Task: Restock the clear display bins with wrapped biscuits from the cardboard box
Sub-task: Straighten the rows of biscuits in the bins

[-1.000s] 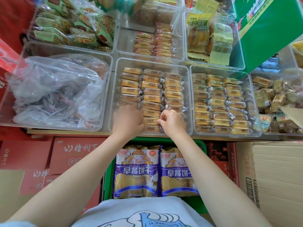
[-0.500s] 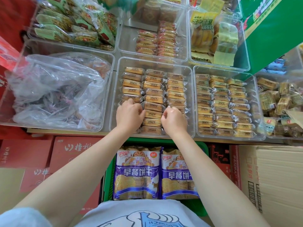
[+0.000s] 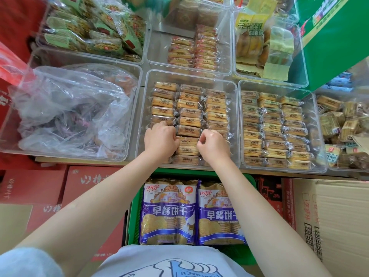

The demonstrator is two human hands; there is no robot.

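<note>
The clear centre bin (image 3: 142, 108) holds three columns of wrapped biscuits (image 3: 189, 112) standing on edge. Both my hands are inside its near half. My left hand (image 3: 160, 137) lies on the left column, its fingers curled down over a packet there. My right hand (image 3: 212, 143) lies on the right column with fingers curled, thumb and forefinger pinching at a wrapper edge beside the middle column. What lies under both palms is hidden. A brown cardboard box (image 3: 335, 220) stands at the lower right, its flap closed over the contents.
A second clear bin (image 3: 317, 128) of similar biscuits sits to the right. A bin with a crumpled plastic bag (image 3: 75, 108) sits to the left. Below my arms, a green basket (image 3: 133, 222) holds two purple biscuit bags (image 3: 169, 212). Red cartons (image 3: 89, 182) are stacked at lower left.
Both hands have moved farther away from me along the biscuit columns, from the bin's near edge toward its middle. The view has shifted slightly downward.
</note>
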